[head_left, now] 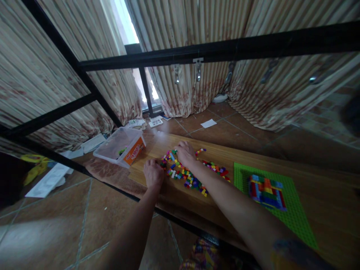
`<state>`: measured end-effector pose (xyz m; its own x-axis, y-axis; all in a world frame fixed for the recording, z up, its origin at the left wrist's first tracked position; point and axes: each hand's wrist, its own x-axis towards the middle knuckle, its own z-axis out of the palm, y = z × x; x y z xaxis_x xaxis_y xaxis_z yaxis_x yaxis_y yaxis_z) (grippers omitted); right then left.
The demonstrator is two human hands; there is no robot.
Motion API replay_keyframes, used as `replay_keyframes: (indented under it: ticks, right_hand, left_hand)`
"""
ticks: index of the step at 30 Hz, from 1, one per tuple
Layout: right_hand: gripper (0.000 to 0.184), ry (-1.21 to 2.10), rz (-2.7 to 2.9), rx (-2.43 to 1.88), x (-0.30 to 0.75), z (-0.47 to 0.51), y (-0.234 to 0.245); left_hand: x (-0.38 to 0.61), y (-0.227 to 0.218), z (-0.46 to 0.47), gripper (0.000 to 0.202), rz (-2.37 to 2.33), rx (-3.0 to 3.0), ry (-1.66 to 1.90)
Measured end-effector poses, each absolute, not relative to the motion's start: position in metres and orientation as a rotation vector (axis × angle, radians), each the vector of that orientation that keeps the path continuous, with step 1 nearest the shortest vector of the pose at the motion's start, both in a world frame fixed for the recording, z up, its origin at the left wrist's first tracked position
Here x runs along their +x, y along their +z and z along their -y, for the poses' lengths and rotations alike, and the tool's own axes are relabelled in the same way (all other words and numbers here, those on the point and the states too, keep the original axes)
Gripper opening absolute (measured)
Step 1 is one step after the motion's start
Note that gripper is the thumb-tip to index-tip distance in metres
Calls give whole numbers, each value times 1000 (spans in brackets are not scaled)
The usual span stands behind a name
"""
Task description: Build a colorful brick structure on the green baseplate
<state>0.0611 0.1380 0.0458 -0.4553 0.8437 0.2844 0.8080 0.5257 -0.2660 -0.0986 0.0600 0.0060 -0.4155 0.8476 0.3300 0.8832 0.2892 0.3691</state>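
Brick pile (190, 179) on tabletop (326, 198) | left hand (153, 174) curled at pile's left edge | right hand (185, 153) at its far edge | hands' grip: cannot tell | green baseplate (296, 221) right of pile

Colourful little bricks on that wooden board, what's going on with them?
A person has both bare hands at a loose spread of small multicoloured plastic bricks on a long brown wooden board. The right hand is over the far side, the left hand at the left end; their grip is unclear. A multicoloured brick build sits on a green studded baseplate to the right.
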Motion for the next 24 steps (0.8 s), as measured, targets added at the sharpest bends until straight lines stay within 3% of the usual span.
replay_keyframes:
  ticks: [11,16,21,24]
  right_hand:
    - [17,107,2428,-1285,81,-88,50]
    - [11,472,1930,-1234,121,-6,42]
    - [22,850,1539,-1345,168,65,35]
    - [24,878,1434,-1502,193,85,32]
  left_hand:
    - [-101,4,-61,24,2451,-1656,-806]
    - [-102,5,-61,25,2450,-1672,-783]
    - [-100,10,-62,28,2480,-1665,-777]
    - [-99,12,-63,29,2481,-1666,-769]
